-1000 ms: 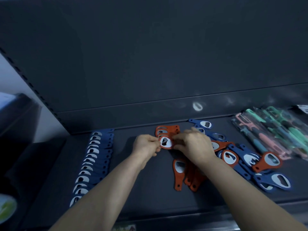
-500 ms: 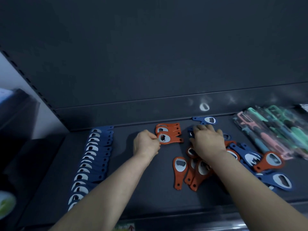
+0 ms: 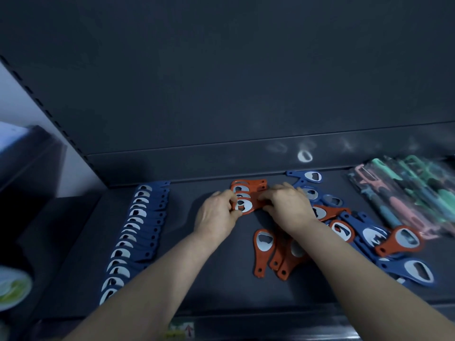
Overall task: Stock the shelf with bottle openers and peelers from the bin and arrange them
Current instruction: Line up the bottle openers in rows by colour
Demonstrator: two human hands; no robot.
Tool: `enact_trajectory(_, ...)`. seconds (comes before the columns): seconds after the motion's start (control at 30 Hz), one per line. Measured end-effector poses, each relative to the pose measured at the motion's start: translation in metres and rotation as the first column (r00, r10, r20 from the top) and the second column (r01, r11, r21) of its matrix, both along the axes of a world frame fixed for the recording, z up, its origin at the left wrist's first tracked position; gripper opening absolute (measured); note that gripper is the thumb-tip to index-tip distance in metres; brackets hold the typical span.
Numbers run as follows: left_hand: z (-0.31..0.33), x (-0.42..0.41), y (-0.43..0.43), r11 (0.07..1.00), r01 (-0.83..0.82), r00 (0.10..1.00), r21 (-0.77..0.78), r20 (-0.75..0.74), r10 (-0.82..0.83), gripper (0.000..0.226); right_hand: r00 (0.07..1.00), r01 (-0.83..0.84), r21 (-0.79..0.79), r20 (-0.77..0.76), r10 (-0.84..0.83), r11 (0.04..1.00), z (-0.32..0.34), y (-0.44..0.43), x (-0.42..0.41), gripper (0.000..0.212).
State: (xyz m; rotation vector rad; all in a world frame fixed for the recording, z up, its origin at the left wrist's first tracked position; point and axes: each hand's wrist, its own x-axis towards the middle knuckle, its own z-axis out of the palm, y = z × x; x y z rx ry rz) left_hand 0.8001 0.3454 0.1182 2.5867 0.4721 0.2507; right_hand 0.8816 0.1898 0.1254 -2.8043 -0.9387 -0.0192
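On the dark shelf (image 3: pixel 211 286) a short overlapping row of orange bottle openers (image 3: pixel 248 190) lies at the back centre. My left hand (image 3: pixel 218 215) pinches the round head of the nearest orange opener (image 3: pixel 246 206) in that row. My right hand (image 3: pixel 286 205) holds the handle end of the same opener. A long neat row of blue openers (image 3: pixel 138 230) runs along the left. A loose heap of orange and blue openers (image 3: pixel 349 232) lies to the right, and three orange ones (image 3: pixel 264 252) lie below my right wrist.
Bagged peelers (image 3: pixel 408 200) in pink, green and teal lie at the far right of the shelf. The shelf's back panel (image 3: pixel 221 94) rises behind, and a slotted upright (image 3: pixel 49 114) stands at the left. A green and white object (image 3: pixel 12 286) sits at the lower left edge.
My right hand went to the loose heap on the right and has come back left with an orange opener to the orange row, which is now longer. My left hand stayed at the row.
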Motion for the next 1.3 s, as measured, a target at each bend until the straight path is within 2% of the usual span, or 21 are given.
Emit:
enact_trajectory(0.13,0.005,-0.004,-0.006,0.999,0.030,0.999,-0.017,0.023,-0.030,0.025,1.000,0.009,0.068,0.009,-0.010,0.998,0.008,-0.019,-0.005,0.030)
enact_trajectory(0.3,0.028,-0.023,-0.026,0.952,0.285,0.939,-0.107,-0.165,-0.300,0.020,0.996,-0.022,0.084,-0.088,0.029,0.996,0.016,-0.053,-0.026,0.024)
enact_trajectory(0.43,0.035,-0.024,-0.046,0.915,0.381,0.900,-0.130,-0.176,-0.400,0.016,0.997,0.073,0.066,-0.020,-0.072,0.995,0.021,-0.080,-0.045,0.022)
enact_trajectory(0.5,0.033,-0.020,-0.056,0.910,0.412,0.896,-0.054,-0.159,-0.415,0.019,0.988,0.154,0.010,-0.001,-0.154,0.988,0.024,-0.086,-0.056,0.031)
enact_trajectory(0.57,0.030,-0.014,-0.061,0.920,0.392,0.911,0.007,-0.145,-0.387,0.023,0.975,0.220,-0.061,-0.002,-0.221,0.974,0.024,-0.083,-0.068,0.052)
enact_trajectory(0.67,0.023,-0.010,-0.061,0.935,0.355,0.915,0.007,-0.211,-0.345,0.033,0.966,0.257,-0.119,0.006,-0.258,0.959,0.018,-0.073,-0.079,0.069)
enact_trajectory(0.77,0.021,-0.012,-0.056,0.923,0.381,0.883,0.048,-0.315,-0.348,0.036,0.957,0.276,-0.114,-0.063,-0.284,0.954,0.021,-0.073,-0.079,0.064)
enact_trajectory(0.87,0.024,-0.016,-0.046,0.883,0.460,0.844,0.091,-0.353,-0.404,0.042,0.956,0.236,-0.103,-0.154,-0.250,0.966,0.024,-0.078,-0.074,0.058)
enact_trajectory(0.93,0.026,-0.019,-0.038,0.827,0.559,0.775,0.049,-0.384,-0.502,0.047,0.958,0.213,-0.063,-0.181,-0.221,0.975,0.024,-0.078,-0.072,0.056)
enact_trajectory(1.0,0.027,-0.022,-0.030,0.806,0.591,0.730,-0.030,-0.407,-0.549,0.045,0.960,0.198,-0.042,-0.197,-0.202,0.979,0.025,-0.077,-0.070,0.055)
enact_trajectory(1.13,0.022,-0.027,-0.018,0.810,0.586,0.739,-0.014,-0.399,-0.542,0.028,0.965,0.162,0.007,-0.209,-0.157,0.987,0.025,-0.070,-0.069,0.043)
enact_trajectory(1.23,0.017,-0.032,-0.006,0.835,0.549,0.766,-0.026,-0.384,-0.516,0.040,0.970,0.143,0.066,-0.207,-0.126,0.988,0.027,-0.060,-0.068,0.035)
enact_trajectory(1.3,0.017,-0.036,0.005,0.837,0.535,0.751,-0.112,-0.391,-0.532,0.049,0.973,0.132,0.110,-0.203,-0.108,0.985,0.027,-0.051,-0.067,0.030)
